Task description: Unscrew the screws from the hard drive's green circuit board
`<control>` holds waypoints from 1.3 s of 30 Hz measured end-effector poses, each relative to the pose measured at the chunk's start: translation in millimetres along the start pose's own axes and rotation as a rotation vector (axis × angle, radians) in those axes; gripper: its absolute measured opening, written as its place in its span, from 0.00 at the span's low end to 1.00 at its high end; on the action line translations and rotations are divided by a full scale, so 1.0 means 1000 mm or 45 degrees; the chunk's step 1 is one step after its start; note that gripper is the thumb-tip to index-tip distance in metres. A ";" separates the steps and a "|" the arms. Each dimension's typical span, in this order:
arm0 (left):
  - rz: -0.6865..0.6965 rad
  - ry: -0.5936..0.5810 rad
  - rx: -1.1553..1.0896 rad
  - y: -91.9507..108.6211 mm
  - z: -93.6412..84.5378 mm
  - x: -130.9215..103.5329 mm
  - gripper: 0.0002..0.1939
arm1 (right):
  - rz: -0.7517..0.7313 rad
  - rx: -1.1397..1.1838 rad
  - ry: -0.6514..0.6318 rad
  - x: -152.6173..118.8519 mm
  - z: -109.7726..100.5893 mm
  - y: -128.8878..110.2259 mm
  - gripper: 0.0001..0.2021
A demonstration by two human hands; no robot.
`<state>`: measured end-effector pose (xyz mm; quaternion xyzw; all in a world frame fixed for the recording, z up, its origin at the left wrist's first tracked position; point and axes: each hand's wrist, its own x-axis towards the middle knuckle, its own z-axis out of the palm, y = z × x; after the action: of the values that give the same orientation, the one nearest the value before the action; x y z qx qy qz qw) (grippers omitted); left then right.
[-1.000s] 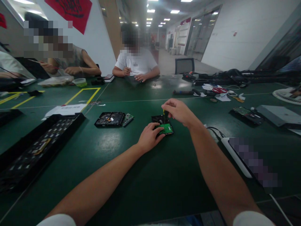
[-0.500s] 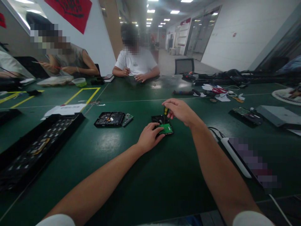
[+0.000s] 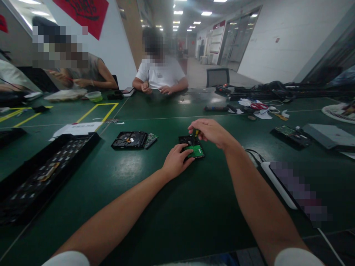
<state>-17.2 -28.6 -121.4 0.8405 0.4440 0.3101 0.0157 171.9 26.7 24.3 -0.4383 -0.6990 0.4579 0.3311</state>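
Observation:
A hard drive (image 3: 197, 152) with a green circuit board lies on the green table in front of me. My left hand (image 3: 179, 159) rests at its left and near side, fingers and thumb gripping it and lying partly over the board. In my right hand (image 3: 209, 132) is a screwdriver (image 3: 196, 133) with a yellow and black handle, held nearly upright by the fingers above the drive. Its tip is too small and dark to make out against the drive. Left of them lies another hard drive (image 3: 129, 140), with a loose circuit board (image 3: 151, 140) beside it.
A long black tray (image 3: 52, 170) stands at the left, near a white sheet (image 3: 79, 128). To the right are a device with a lit screen (image 3: 296, 188), another drive (image 3: 291, 136) and a grey box (image 3: 330, 136). Two people (image 3: 161, 75) sit across the table (image 3: 155, 221).
My right hand and the screwdriver have shifted slightly down, with the fingers turned a little. My left hand and the drive stay put. The hand of the person opposite has lowered.

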 end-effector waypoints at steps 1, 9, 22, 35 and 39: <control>0.000 -0.001 0.002 0.000 0.000 0.000 0.19 | 0.010 0.021 -0.010 0.000 0.000 0.000 0.14; -0.004 0.001 -0.002 -0.002 0.003 0.000 0.19 | 0.071 0.219 -0.006 0.001 0.003 0.003 0.06; 0.002 -0.011 -0.001 -0.002 0.002 0.000 0.19 | -0.030 -0.106 0.169 -0.003 0.001 0.001 0.06; 0.000 -0.017 0.009 0.000 0.000 0.001 0.19 | -0.089 -0.086 0.081 -0.002 0.003 -0.002 0.09; 0.002 -0.020 0.019 0.001 0.000 0.002 0.19 | -0.050 -0.159 0.206 -0.004 0.004 -0.002 0.12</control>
<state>-16.0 -28.0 -120.2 0.8434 0.4454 0.3001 0.0125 169.2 21.5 25.0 -0.4797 -0.7057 0.3700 0.3674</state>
